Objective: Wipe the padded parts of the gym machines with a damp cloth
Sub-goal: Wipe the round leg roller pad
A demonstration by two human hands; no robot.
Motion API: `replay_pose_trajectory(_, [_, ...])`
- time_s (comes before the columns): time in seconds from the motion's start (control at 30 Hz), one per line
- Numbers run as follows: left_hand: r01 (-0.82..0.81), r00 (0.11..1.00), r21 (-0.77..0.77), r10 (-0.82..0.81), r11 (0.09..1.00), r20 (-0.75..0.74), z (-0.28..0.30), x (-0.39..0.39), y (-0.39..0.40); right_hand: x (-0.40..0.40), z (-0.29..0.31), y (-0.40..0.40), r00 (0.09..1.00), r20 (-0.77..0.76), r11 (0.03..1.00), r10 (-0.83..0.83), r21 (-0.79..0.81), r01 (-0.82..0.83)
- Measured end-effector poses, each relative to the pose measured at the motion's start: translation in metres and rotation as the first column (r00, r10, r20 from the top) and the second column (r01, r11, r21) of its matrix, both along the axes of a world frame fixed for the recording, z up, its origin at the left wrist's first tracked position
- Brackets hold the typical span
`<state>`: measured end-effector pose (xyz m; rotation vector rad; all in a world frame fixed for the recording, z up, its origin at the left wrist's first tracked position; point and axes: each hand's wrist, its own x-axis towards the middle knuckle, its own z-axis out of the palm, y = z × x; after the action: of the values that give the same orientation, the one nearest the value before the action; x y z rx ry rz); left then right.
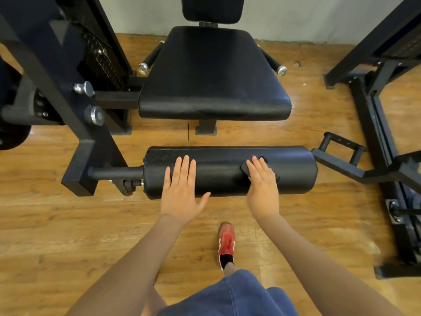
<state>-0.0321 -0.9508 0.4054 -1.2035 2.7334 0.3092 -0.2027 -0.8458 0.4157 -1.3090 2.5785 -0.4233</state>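
Wooden floor [68,224], cloth [247,168] under right hand [263,190] on roller pad [218,169]

Bright even light, soft sheen on floor, edges bowed, slightly blurred

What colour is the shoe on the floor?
The shoe is red with white stripes, seen in the head view.

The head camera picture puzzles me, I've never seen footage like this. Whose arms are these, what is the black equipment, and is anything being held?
The camera sits on a person's head, looking down at their own arms. Before them is a gym machine: a padded seat and, nearer, a padded roller. The left hand lies flat on the roller, holding nothing. The right hand presses a dark cloth against the roller with straight fingers. Below, on the wooden floor, is their red shoe.
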Motion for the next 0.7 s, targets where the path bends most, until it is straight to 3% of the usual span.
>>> replay_pose_trajectory(0.2, [0.029, 0.999, -0.032, -0.028, 0.999, 0.024, -0.005, 0.003, -0.001, 0.023, 0.002, -0.045, 0.942, -0.023, 0.94, 0.335, 0.081, -0.332])
replay_pose_trajectory(0.3, [0.033, 0.999, -0.011, -0.033, 0.999, 0.025, -0.003, 0.002, 0.0, 0.0, -0.001, -0.025, 0.926, -0.026, 0.921, 0.378, 0.118, -0.372])
replay_pose_trajectory(0.47, [0.027, 0.999, 0.022, -0.027, 0.999, 0.018, 0.003, 0.002, -0.001, -0.069, 0.006, 0.027, 0.999, -0.041, 0.993, 0.025, 0.112, -0.02])
replay_pose_trajectory(0.63, [0.022, 0.999, 0.026, -0.023, 0.999, 0.039, 0.007, -0.001, -0.001, -0.092, 0.002, 0.037, 0.953, -0.019, 0.947, -0.302, 0.108, 0.302])
replay_pose_trajectory(0.7, [0.021, 0.998, 0.028, -0.022, 0.999, 0.053, 0.008, -0.002, -0.001, -0.072, 0.003, 0.014, 0.941, -0.043, 0.937, -0.336, 0.085, 0.338])
